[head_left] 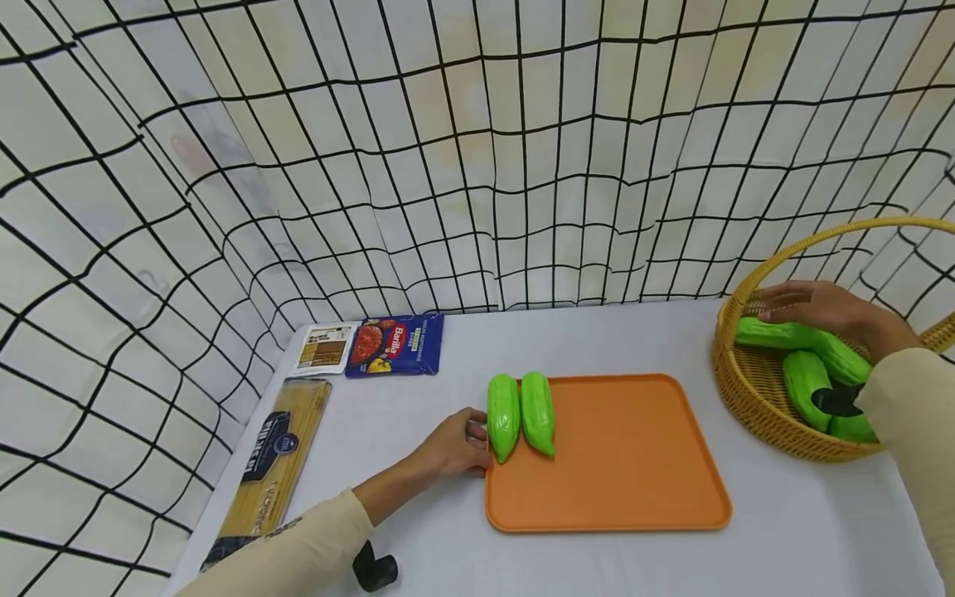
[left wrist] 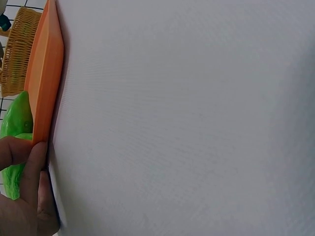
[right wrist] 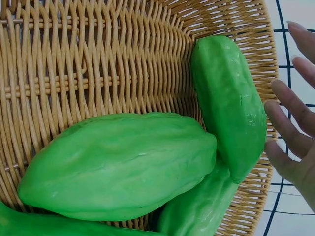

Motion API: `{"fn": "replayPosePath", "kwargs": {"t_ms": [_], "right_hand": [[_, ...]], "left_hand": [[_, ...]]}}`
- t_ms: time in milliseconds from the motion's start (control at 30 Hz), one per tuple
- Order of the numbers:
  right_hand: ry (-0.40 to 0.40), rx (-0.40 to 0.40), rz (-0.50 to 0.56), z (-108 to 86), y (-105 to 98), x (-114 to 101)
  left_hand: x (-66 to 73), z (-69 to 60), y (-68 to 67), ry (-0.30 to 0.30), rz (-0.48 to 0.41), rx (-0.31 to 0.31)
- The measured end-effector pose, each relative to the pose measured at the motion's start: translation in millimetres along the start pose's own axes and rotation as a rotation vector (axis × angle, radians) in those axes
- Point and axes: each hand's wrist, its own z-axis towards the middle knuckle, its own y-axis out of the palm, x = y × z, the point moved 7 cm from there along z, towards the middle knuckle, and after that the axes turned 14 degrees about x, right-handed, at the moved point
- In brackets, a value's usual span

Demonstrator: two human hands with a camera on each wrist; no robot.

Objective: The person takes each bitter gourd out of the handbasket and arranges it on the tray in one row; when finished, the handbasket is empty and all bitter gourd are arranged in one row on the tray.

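Note:
An orange tray (head_left: 627,456) lies on the white table, with two light-green ridged gourds (head_left: 503,419) side by side on its left end. At that end my left hand (head_left: 453,444) pinches the tray's rim; in the left wrist view the fingers (left wrist: 33,169) meet at the orange edge. To the right stands a wicker basket (head_left: 746,406) holding several green gourds (right wrist: 118,167). Over the basket's far side is my right hand (head_left: 828,311), fingers extended and holding nothing. The right wrist view shows those fingers (right wrist: 290,125) beside the basket's rim, near an upright-lying gourd (right wrist: 229,105).
A pack of spaghetti (head_left: 276,464) lies along the table's left side. Behind it are a blue Barilla packet (head_left: 399,344) and a white-and-brown packet (head_left: 324,348). Black netting (head_left: 522,170) over white sheeting rises at the back and left. The basket's tall handle (head_left: 791,249) arches upward.

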Motion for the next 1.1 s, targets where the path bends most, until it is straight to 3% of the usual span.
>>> {"fn": "replayPosePath", "kwargs": {"t_ms": [500, 1100], "right_hand": [[0.006, -0.001, -0.112, 0.3, 3, 13], [-0.071, -0.056, -0.104, 1.0, 24, 13]], "left_hand": [[-0.4, 1.7, -0.1, 0.011, 0.019, 0.005], [1.6, 0.0, -0.2, 0.010, 0.026, 0.006]]}}
